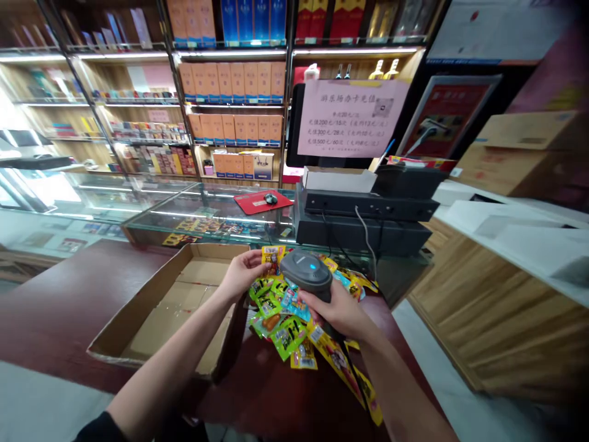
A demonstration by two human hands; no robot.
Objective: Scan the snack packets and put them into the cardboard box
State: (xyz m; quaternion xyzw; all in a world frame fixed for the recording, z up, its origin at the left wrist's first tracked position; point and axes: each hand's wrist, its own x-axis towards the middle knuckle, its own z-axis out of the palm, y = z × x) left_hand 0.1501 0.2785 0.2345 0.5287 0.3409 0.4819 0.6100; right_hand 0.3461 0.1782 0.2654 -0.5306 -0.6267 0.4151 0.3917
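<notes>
The left hand (242, 273) has its thumb and fingers closed together on the edge of a small yellow plastic snack packet (275, 255), while the right hand (343, 310) is wrapped around the handle of a dark grey barcode scanner (304, 270) with a blue light. The yellow packet lies just beyond the left fingertips, beside the scanner's head, at the far edge of a loose pile of green, blue and yellow packets (289, 336) spread beneath and around the right hand.
</notes>
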